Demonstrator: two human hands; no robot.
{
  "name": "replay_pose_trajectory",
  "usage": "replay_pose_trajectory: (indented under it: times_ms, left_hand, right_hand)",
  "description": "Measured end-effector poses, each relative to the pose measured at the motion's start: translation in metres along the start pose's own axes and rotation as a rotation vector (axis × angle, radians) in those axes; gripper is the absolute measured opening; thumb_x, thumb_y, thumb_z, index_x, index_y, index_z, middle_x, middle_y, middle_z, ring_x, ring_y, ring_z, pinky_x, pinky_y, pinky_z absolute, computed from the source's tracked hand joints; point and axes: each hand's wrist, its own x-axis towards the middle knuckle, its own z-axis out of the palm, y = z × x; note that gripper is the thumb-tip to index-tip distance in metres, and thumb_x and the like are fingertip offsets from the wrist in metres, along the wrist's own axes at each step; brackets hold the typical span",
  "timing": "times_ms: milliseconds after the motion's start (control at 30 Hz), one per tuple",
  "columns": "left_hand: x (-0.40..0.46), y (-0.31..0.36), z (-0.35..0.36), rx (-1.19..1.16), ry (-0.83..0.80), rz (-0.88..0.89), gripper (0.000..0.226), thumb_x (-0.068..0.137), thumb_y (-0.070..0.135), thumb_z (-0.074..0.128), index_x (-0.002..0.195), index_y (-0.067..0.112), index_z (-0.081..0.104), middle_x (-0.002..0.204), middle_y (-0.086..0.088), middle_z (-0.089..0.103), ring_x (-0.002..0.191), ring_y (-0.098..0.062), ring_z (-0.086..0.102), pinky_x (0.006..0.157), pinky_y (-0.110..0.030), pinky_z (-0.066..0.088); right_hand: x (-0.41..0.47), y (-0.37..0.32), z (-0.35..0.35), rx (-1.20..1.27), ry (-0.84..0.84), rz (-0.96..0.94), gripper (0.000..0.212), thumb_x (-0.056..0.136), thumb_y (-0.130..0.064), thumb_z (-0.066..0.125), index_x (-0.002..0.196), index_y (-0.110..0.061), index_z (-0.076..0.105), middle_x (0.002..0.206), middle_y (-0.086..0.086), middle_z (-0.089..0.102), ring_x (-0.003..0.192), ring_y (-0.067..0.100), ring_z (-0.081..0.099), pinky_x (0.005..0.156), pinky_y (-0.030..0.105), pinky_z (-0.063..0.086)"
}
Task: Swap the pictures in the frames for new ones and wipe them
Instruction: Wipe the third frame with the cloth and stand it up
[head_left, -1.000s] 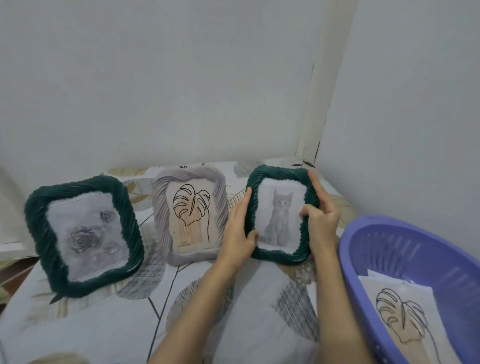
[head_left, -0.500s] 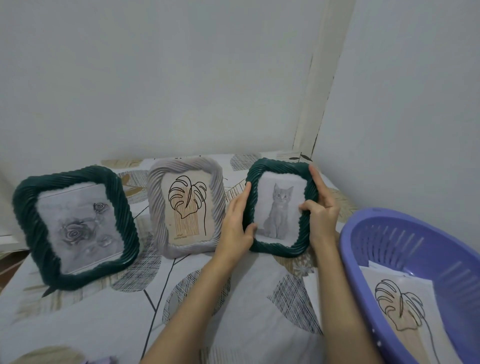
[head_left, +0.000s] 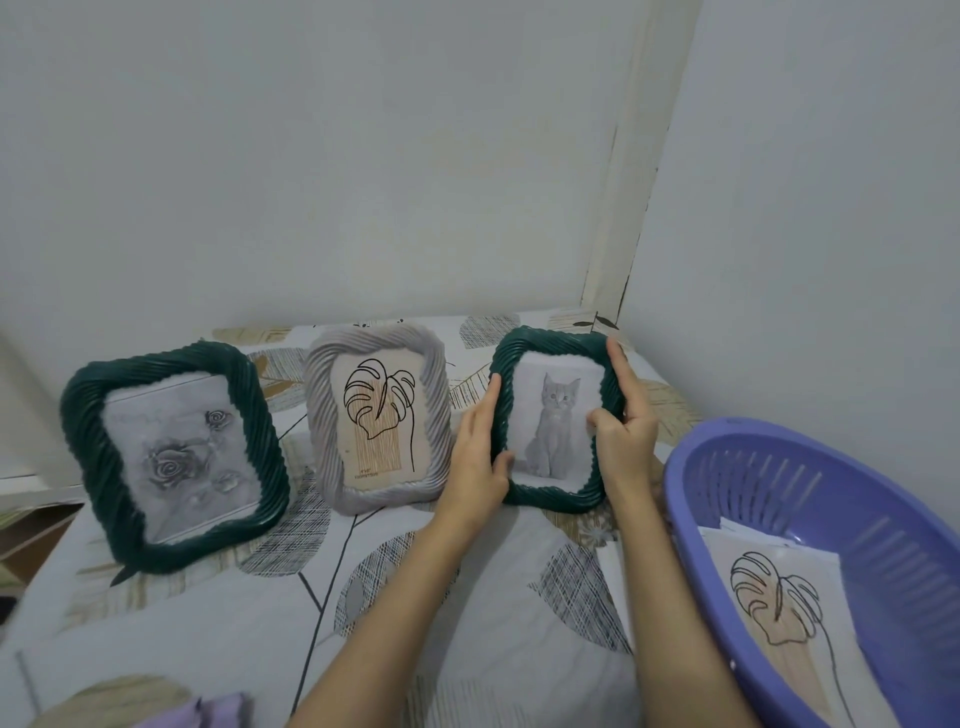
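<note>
Both hands clamp cat frame (head_left: 556, 415) by side rails, left hand (head_left: 475, 460), right hand (head_left: 621, 431); frame upright at tabletop (head_left: 467, 623) rear right, probably steadied for standing; basket (head_left: 831, 519) of prints beside.

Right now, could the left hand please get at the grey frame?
Probably yes: the left hand grips the cat frame right beside the grey frame, nothing between, but must let go first.

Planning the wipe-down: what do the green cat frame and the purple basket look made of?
Cat frame: probably moulded plastic or resin, with a glossy dark green rope-twist rim that catches highlights; which one is unclear. Both hands grip its sides. Purple basket: plastic, smooth semi-gloss, with moulded slotted walls.
</note>
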Motion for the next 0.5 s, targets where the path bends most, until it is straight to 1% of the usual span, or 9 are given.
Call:
replay_pose_trajectory:
  times_ms: [33, 67, 100, 133, 200, 267, 367, 433, 500]
  left_hand:
    - [-0.001, 0.002, -0.001, 0.009, -0.002, -0.004, 0.085, 0.084, -0.008, 0.053, 0.146, 0.031, 0.009, 0.149, 0.004, 0.023, 0.135, -0.001, 0.018, 0.108, -0.011, 0.009]
    - [-0.002, 0.003, -0.002, 0.023, -0.005, -0.008, 0.085, 0.084, -0.007, 0.053, 0.146, 0.031, 0.008, 0.151, 0.001, 0.020, 0.139, -0.006, 0.016, 0.109, -0.012, 0.008]
    - [-0.004, 0.004, -0.003, 0.038, -0.010, -0.012, 0.085, 0.085, -0.007, 0.054, 0.146, 0.030, 0.008, 0.153, -0.001, 0.016, 0.142, -0.010, 0.012, 0.108, -0.012, 0.006]
    - [-0.006, 0.006, -0.005, 0.052, -0.014, -0.016, 0.083, 0.085, -0.006, 0.053, 0.147, 0.029, 0.008, 0.155, -0.002, 0.011, 0.143, -0.011, 0.009, 0.108, -0.011, 0.004]
    - [-0.014, 0.015, -0.010, 0.064, 0.002, -0.017, 0.080, 0.087, -0.004, 0.053, 0.147, 0.027, 0.011, 0.156, 0.000, 0.008, 0.143, -0.010, 0.007, 0.106, -0.009, 0.003]
    - [-0.027, 0.026, -0.015, 0.054, 0.047, 0.010, 0.073, 0.087, -0.004, 0.052, 0.146, 0.024, 0.021, 0.153, 0.002, 0.015, 0.141, -0.009, 0.013, 0.107, -0.010, 0.006]
    - [-0.055, 0.038, -0.018, 0.008, 0.086, 0.032, 0.062, 0.084, -0.005, 0.056, 0.139, 0.016, 0.036, 0.138, 0.003, 0.040, 0.130, -0.009, 0.036, 0.110, -0.017, 0.023]
    - [-0.079, 0.044, -0.015, -0.033, 0.077, -0.017, 0.057, 0.084, -0.003, 0.057, 0.135, 0.017, 0.041, 0.129, 0.003, 0.050, 0.121, -0.009, 0.046, 0.106, -0.026, 0.035]
    - [-0.101, 0.052, -0.008, -0.046, 0.047, -0.089, 0.052, 0.087, 0.003, 0.057, 0.134, 0.020, 0.042, 0.127, 0.002, 0.053, 0.117, -0.011, 0.048, 0.099, -0.026, 0.039]
  right_hand:
    - [-0.002, -0.004, 0.000, -0.029, 0.014, -0.002, 0.080, 0.072, 0.019, 0.042, 0.135, -0.029, 0.046, 0.136, -0.005, 0.046, 0.119, -0.009, 0.042, 0.084, 0.001, 0.038]
    - [-0.005, -0.007, 0.001, -0.066, 0.027, -0.009, 0.079, 0.073, 0.019, 0.043, 0.137, -0.027, 0.044, 0.140, -0.002, 0.042, 0.123, -0.005, 0.038, 0.090, 0.003, 0.036]
    - [-0.007, -0.009, 0.002, -0.112, 0.039, -0.020, 0.080, 0.073, 0.017, 0.043, 0.139, -0.027, 0.040, 0.145, 0.001, 0.036, 0.129, -0.001, 0.031, 0.098, 0.005, 0.031]
    - [-0.011, -0.013, 0.003, -0.158, 0.051, -0.029, 0.080, 0.075, 0.016, 0.043, 0.142, -0.027, 0.036, 0.150, 0.002, 0.029, 0.133, 0.000, 0.023, 0.100, 0.003, 0.025]
    - [-0.021, -0.026, 0.005, -0.231, 0.062, -0.027, 0.080, 0.077, 0.016, 0.042, 0.145, -0.025, 0.029, 0.154, 0.004, 0.017, 0.137, 0.006, 0.014, 0.084, -0.011, 0.020]
    - [-0.035, -0.039, 0.005, -0.277, 0.029, -0.036, 0.078, 0.079, 0.016, 0.041, 0.146, -0.023, 0.027, 0.156, 0.006, 0.011, 0.142, 0.015, 0.012, 0.078, -0.014, 0.017]
    - [-0.062, -0.059, -0.005, -0.336, -0.118, -0.051, 0.074, 0.081, 0.014, 0.040, 0.144, -0.023, 0.030, 0.155, 0.005, 0.015, 0.141, 0.020, 0.022, 0.085, -0.010, 0.019]
    - [-0.081, -0.074, -0.022, -0.378, -0.234, -0.092, 0.070, 0.083, 0.012, 0.040, 0.143, -0.025, 0.034, 0.153, 0.002, 0.022, 0.137, 0.014, 0.028, 0.090, -0.003, 0.025]
    - [-0.095, -0.092, -0.048, -0.396, -0.328, -0.113, 0.064, 0.087, 0.008, 0.042, 0.140, -0.027, 0.038, 0.149, -0.004, 0.027, 0.131, 0.001, 0.028, 0.093, -0.001, 0.026]
